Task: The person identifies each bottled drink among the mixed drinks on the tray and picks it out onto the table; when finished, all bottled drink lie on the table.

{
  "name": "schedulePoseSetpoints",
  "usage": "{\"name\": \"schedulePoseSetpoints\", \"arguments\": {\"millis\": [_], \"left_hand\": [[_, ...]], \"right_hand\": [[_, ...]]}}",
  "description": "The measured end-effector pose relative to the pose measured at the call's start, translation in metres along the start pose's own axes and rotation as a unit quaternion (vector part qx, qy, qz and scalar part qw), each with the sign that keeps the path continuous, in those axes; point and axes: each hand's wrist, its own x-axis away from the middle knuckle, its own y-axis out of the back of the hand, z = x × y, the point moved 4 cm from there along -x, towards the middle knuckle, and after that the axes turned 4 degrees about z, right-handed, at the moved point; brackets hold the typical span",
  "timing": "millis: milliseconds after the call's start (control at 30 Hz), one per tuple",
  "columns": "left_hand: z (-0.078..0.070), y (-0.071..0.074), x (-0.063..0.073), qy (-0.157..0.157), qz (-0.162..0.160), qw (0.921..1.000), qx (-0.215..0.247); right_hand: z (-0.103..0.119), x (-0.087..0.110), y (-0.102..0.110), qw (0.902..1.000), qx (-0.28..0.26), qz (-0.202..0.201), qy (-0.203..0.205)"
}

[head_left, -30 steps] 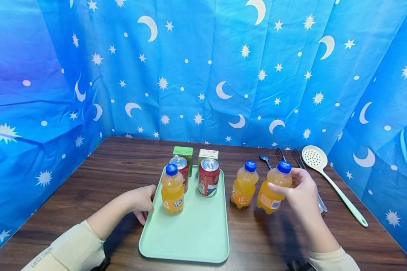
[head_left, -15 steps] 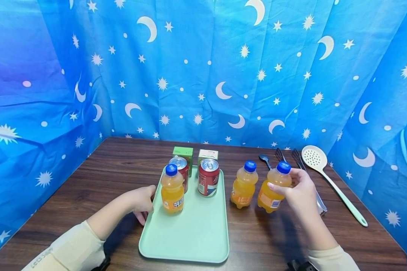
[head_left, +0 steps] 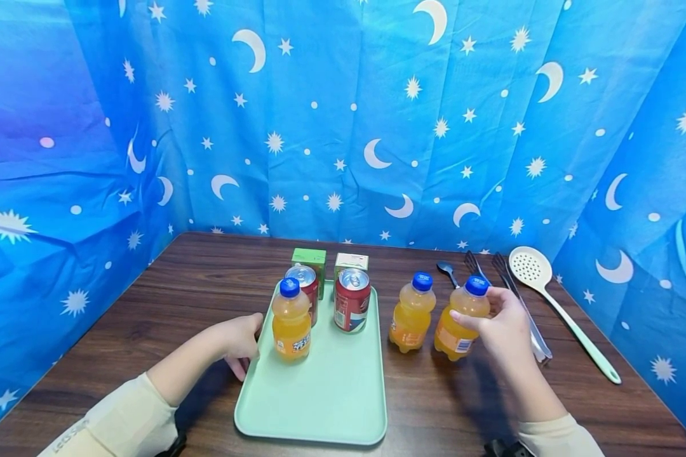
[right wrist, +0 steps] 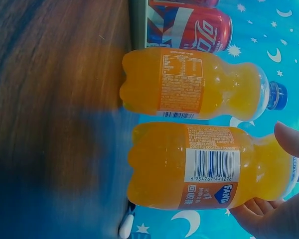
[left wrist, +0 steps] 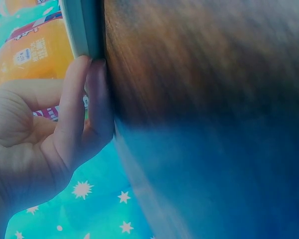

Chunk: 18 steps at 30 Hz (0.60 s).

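My right hand (head_left: 509, 320) grips an orange soda bottle (head_left: 460, 327) with a blue cap around its upper part, thumb on the near side. In the right wrist view this bottle (right wrist: 189, 167) shows its barcode and Fanta label. A second orange soda bottle (head_left: 411, 317) stands just to its left on the table. My left hand (head_left: 237, 343) holds the left rim of a pale green tray (head_left: 337, 400); in the left wrist view its fingertips (left wrist: 79, 64) meet the tray's edge. On the tray are a third orange soda bottle (head_left: 291, 324) and two red soda cans (head_left: 351, 304).
Behind the cans stand a green carton (head_left: 309, 256) and a whitish carton (head_left: 351, 260). To the right lie a pale skimmer (head_left: 531, 270), a dark spoon (head_left: 446, 268) and metal-handled utensils (head_left: 540, 339). A blue curtain (head_left: 320, 127) with moons and stars hangs behind the wooden table (head_left: 206, 266).
The bottle in my right hand has shifted very slightly, with its cap a touch left and lower in the head view. My left hand and the tray keep their places.
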Motion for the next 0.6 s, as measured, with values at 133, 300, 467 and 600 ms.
{"name": "schedulePoseSetpoints", "arguments": {"millis": [133, 300, 467, 600], "left_hand": [[0.0005, 0.0002, -0.0005, 0.001, 0.000, 1.0000, 0.001], [0.0008, 0.0001, -0.0002, 0.003, -0.001, 1.0000, 0.003], [0.0003, -0.0001, 0.0006, 0.001, 0.001, 1.0000, 0.000], [-0.0005, 0.0007, 0.0002, 0.002, 0.000, 1.0000, -0.003]], "right_hand": [[-0.0008, -0.0005, -0.0018, 0.9999, 0.000, 0.006, -0.010], [-0.0019, -0.0009, -0.0041, 0.9998, -0.008, 0.011, -0.015], [-0.0038, -0.0017, -0.0058, 0.9997, -0.019, 0.013, -0.013], [-0.0046, -0.0024, -0.0064, 0.9997, -0.019, 0.012, -0.012]]}}
